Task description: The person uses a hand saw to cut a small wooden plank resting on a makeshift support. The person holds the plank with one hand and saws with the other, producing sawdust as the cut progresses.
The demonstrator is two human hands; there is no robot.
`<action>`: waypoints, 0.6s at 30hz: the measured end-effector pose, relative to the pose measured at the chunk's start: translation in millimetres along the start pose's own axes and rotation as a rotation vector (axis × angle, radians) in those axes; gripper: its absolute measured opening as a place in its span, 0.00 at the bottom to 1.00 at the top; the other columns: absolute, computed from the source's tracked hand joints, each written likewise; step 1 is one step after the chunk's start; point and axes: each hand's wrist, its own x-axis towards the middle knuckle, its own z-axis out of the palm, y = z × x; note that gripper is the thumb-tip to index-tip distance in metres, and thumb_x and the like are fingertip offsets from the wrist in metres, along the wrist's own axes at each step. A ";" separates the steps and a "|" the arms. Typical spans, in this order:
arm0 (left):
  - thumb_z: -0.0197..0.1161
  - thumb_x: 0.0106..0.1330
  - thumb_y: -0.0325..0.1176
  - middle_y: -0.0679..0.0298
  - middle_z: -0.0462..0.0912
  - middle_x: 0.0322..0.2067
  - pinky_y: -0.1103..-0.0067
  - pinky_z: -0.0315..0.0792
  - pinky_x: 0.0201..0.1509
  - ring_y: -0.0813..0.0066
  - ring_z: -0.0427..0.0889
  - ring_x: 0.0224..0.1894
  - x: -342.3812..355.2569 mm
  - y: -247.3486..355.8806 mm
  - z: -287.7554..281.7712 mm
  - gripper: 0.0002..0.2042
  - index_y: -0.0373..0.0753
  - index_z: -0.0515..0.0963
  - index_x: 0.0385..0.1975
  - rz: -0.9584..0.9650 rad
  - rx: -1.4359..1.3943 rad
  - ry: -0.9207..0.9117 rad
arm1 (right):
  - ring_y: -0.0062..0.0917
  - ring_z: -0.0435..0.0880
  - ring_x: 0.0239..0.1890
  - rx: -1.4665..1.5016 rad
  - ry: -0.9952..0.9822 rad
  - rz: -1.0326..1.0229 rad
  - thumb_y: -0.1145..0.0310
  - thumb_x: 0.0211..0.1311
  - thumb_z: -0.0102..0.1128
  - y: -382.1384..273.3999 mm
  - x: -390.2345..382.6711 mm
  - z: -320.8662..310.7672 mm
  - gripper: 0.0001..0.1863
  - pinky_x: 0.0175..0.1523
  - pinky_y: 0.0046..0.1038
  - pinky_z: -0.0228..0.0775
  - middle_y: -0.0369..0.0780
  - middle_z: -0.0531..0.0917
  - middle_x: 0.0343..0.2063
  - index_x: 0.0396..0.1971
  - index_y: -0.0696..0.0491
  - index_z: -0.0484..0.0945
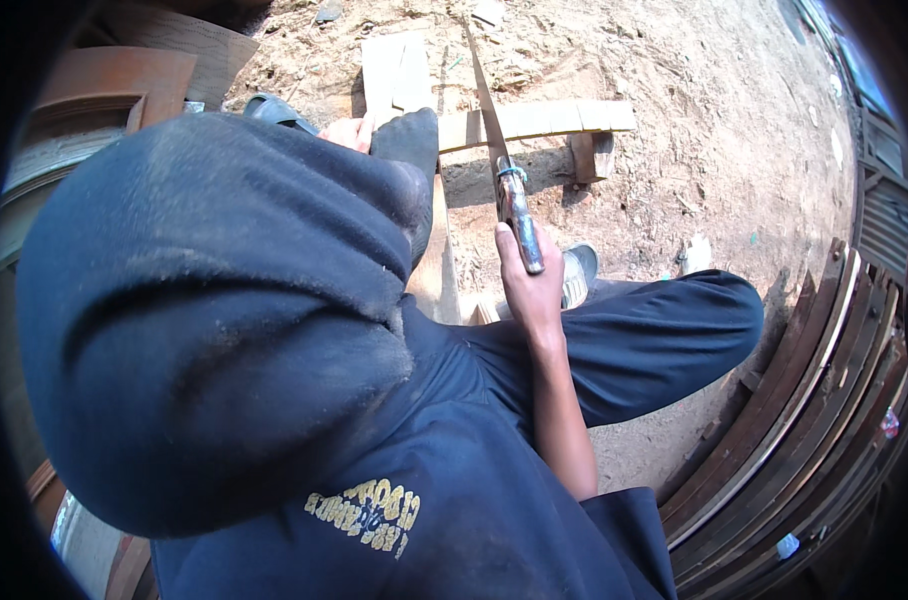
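My right hand point(532, 268) is closed round the handle of a hand saw point(517, 218). Its long, tapering blade points away from me and crosses a narrow, pale wooden plank point(559, 118). Dark marks run across the plank's face. A small wood block point(593, 157) props up its right end. My dark-clothed limb point(406, 140) lies over the plank's left part. Beside it shows a patch of bare skin point(347, 133); whether it is my left hand or my foot I cannot make out. My raised left knee hides much of that side.
A flat pale board point(396, 72) lies beyond the plank's left part, near a dark sandal point(277, 112). Framed wooden panels point(114, 85) stand at the left. Long timber strips point(804, 400) are stacked at the right. My right foot's sandal point(578, 275) rests on the dirt ground.
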 end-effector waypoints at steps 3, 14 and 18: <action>0.45 0.69 0.50 0.45 0.80 0.31 0.60 0.69 0.44 0.46 0.79 0.38 3.2 13.5 4.0 0.24 0.34 0.79 0.28 0.017 -0.004 -0.046 | 0.14 0.66 0.19 -0.022 -0.019 0.019 0.65 0.59 0.63 -1.0 3.3 -6.9 0.12 0.24 0.23 0.60 0.33 0.69 0.15 0.28 0.57 0.72; 0.45 0.68 0.50 0.45 0.80 0.31 0.60 0.70 0.44 0.45 0.79 0.38 63.2 19.1 -3.3 0.25 0.34 0.80 0.28 -0.069 -0.010 -0.109 | 0.11 0.64 0.16 -0.234 -0.316 0.387 0.57 0.63 0.56 -12.6 20.9 -20.5 0.17 0.22 0.19 0.56 0.30 0.72 0.16 0.24 0.55 0.75; 0.45 0.67 0.50 0.45 0.80 0.31 0.60 0.70 0.44 0.45 0.79 0.38 41.3 24.1 -6.4 0.25 0.34 0.80 0.28 -0.063 -0.029 -0.164 | 0.13 0.62 0.16 -0.348 -0.108 0.170 0.57 0.65 0.54 8.6 18.7 3.5 0.21 0.22 0.25 0.56 0.30 0.68 0.11 0.17 0.56 0.72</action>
